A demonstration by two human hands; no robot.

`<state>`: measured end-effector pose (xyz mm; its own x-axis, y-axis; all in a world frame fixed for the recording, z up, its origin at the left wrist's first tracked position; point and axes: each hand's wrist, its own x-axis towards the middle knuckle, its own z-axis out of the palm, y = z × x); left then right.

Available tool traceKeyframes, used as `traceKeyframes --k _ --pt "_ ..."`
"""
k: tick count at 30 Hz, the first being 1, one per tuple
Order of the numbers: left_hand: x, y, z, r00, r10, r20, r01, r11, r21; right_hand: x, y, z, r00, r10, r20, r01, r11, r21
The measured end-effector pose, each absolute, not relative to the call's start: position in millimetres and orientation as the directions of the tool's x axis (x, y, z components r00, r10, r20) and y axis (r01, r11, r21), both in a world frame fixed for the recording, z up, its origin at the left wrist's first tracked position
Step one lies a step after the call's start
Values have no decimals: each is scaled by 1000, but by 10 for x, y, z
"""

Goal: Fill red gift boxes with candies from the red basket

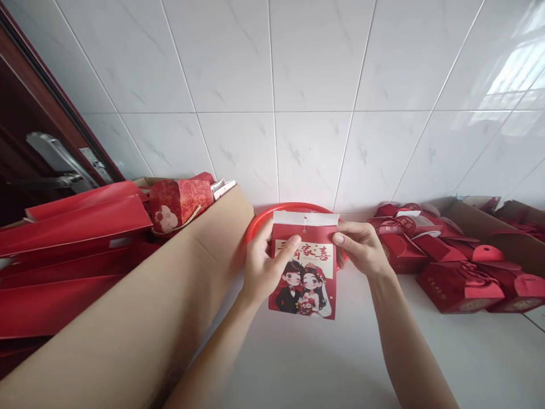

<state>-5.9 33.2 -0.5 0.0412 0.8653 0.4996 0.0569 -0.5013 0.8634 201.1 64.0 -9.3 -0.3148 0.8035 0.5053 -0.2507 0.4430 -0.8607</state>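
Note:
Between my two hands is a flat red gift bag (304, 284), printed with a cartoon bride and groom and large characters. A white strip with a small hole and string runs along its top edge. My left hand (264, 264) grips the bag's left side, thumb across the front. At the upper right edge, my right hand (360, 245) pinches the bag between thumb and fingers. Behind the bag stands a red plastic basket (259, 222), partly hidden by the bag and my hands.
On the left, a cardboard box (200, 261) holds red bags and a patterned red gift box (181, 204). Several red gift boxes (457, 284) are piled on the right, beside another cardboard box (477, 224). A white tiled wall (315, 68) rises behind; a door handle (55, 159) is at far left.

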Motion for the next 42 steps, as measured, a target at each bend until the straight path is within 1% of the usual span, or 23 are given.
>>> traceKeyframes --k 5,9,12,15,22,28,35,42 --pt "-37 339 -69 -35 840 541 67 -539 840 1980 631 -91 -281 814 508 -162 481 -861" --pt "-28 351 -70 -63 830 554 47 -552 833 1942 594 -73 -261 821 508 -126 493 -861" --pt "-27 360 -52 -118 815 568 66 -564 823 1911 553 -42 -242 825 511 -84 507 -858" --pt "-31 368 -47 -137 811 569 73 -565 822 1884 521 -10 -235 825 513 -65 513 -856" --pt "-40 375 -62 -163 815 557 75 -552 830 1866 513 6 -224 831 510 -83 505 -859" --pt "-46 384 -56 -165 826 539 47 -539 841 1874 513 1 -228 840 492 -66 490 -869" --pt "-48 381 -47 -165 826 539 24 -543 839 1858 520 -11 -222 843 490 -86 484 -871" --pt "-49 388 -44 -130 834 536 31 -537 843 1881 508 21 -297 817 495 -140 475 -869"
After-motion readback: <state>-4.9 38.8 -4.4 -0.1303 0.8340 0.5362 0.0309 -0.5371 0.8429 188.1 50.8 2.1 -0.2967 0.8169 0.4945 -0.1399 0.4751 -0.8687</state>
